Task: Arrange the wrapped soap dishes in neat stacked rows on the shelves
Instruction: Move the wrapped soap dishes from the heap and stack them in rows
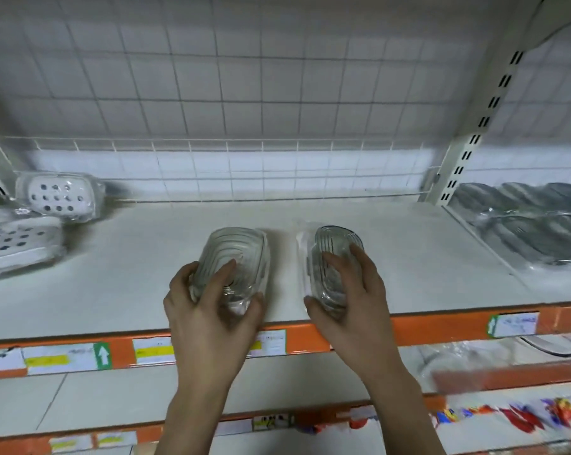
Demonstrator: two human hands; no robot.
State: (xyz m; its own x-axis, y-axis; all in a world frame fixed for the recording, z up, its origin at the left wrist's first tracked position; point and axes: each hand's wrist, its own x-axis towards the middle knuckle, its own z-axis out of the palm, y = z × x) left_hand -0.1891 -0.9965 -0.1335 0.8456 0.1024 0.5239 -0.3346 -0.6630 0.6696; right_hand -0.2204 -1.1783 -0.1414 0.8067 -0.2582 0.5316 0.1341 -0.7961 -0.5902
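Two clear ribbed soap dishes in plastic wrap sit side by side near the front edge of the white shelf (409, 244). My left hand (208, 310) grips the left clear dish (241, 247), fingers curled over its near end. My right hand (350, 297) grips the right clear dish (335, 241), thumb under its near end and fingers across the top. At the shelf's far left lie white wrapped soap dishes with round holes, one (60, 195) propped at the back and another (18, 244) in front of it.
A row of grey wrapped dishes (534, 224) fills the neighbouring shelf bay at right, past a slotted upright (474, 139). A wire grid backs the shelf. An orange price strip (442, 326) with labels runs along the front edge; lower shelves sit below with more goods at right.
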